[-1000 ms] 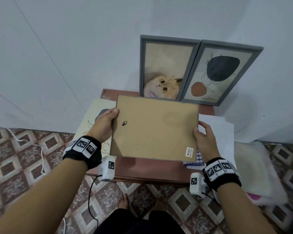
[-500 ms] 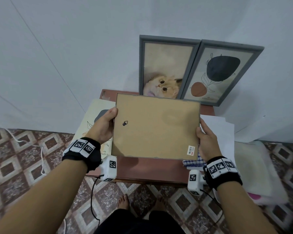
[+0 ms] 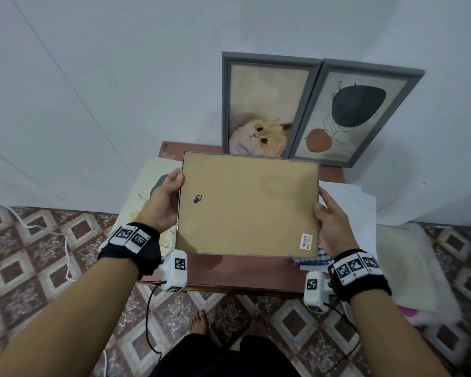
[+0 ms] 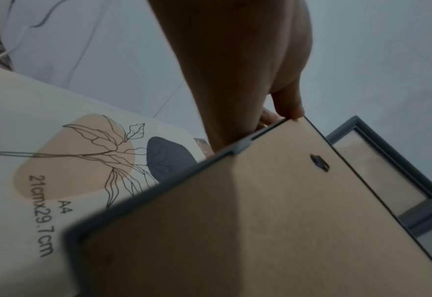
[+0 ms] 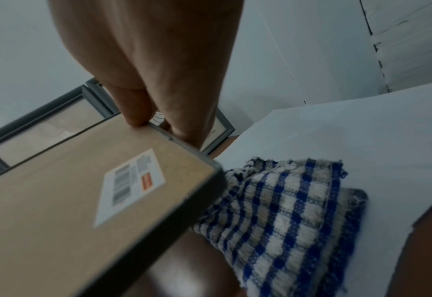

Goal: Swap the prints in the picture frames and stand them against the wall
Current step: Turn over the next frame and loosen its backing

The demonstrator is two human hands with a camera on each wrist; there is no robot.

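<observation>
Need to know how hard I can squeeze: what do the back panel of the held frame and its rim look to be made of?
Back panel: looks like matte tan fibreboard or hardboard, an even, grainless surface carrying a small metal hanger and a barcode sticker. Rim: thin, dark grey and smooth; plastic or painted wood, I cannot tell which. Left hand and right hand each grip a short side.
</observation>
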